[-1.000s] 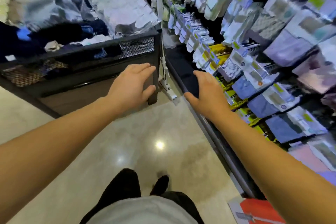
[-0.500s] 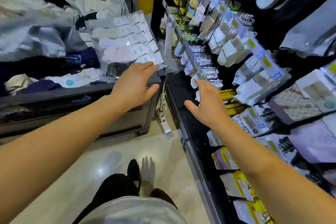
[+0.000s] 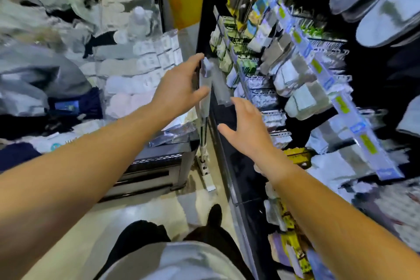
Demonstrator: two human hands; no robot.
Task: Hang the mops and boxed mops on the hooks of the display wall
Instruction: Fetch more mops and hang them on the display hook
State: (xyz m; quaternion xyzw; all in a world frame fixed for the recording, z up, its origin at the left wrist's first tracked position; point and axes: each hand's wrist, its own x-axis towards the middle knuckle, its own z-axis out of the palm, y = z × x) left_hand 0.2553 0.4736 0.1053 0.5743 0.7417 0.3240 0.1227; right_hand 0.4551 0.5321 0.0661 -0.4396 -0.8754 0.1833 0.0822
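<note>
Mop (image 3: 204, 129) upright in the narrow gap between bin and display wall: slim pale pole, top sheathed in clear glossy plastic, white flat head down on the floor. Left hand (image 3: 179, 88) reaching at the wrapped top, fingers spread and straight, touching or just short of it — cannot tell through blur. Right hand (image 3: 247, 129) just beside pole, fingers apart, holding nothing. Display wall (image 3: 295, 79): black panel, wire hooks, soft packets in film. Mesh-sided bin (image 3: 159, 159) heaped with bagged textiles.
</note>
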